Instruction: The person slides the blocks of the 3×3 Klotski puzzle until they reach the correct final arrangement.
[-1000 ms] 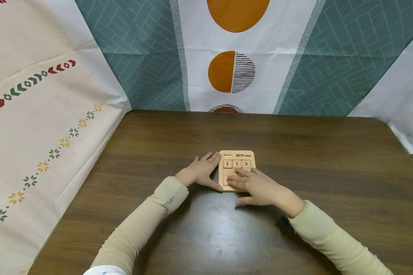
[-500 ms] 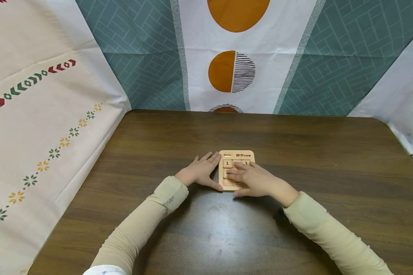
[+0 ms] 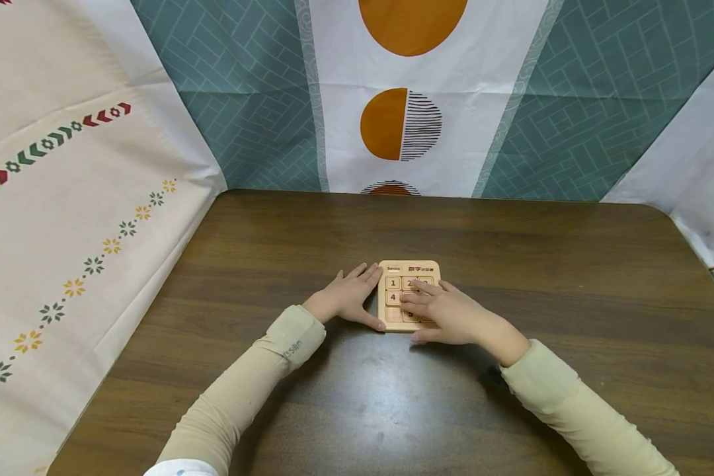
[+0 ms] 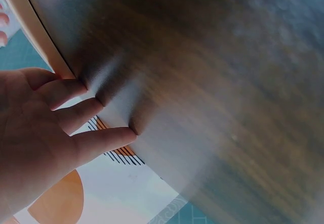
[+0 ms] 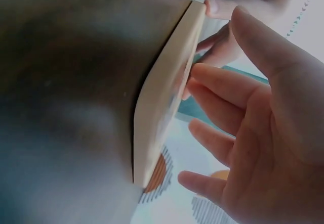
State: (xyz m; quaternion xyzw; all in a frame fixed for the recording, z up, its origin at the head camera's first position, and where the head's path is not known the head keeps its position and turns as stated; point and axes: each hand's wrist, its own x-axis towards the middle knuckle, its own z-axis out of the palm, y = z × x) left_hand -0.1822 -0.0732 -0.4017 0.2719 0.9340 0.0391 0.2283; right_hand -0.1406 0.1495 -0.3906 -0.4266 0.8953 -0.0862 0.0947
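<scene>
A light wooden number slide puzzle (image 3: 402,268) lies flat on the table, its tile 1 (image 3: 393,283) at top left and its tile 4 (image 3: 393,297) below. Under that, the bottom-left slot (image 3: 394,314) holds no tile. My left hand (image 3: 348,296) is spread along the left edge, thumb at the lower corner and fingertips near the upper one. Over the middle and right tiles lies my right hand (image 3: 452,316), fingers extended, hiding several numbers. In the right wrist view its fingertips are right at the face of the puzzle (image 5: 162,90), fingers (image 5: 223,85) loosely bent.
The dark wooden table (image 3: 309,231) surrounds the puzzle on all sides. A patterned curtain (image 3: 262,99) hangs behind the far edge, and a pale cloth with flower motifs (image 3: 95,218) borders the left side.
Tile 4 has slid up from the bottom-left slot to the middle row under my right fingers. My right hand then shifted slightly right. My left hand stayed still.
</scene>
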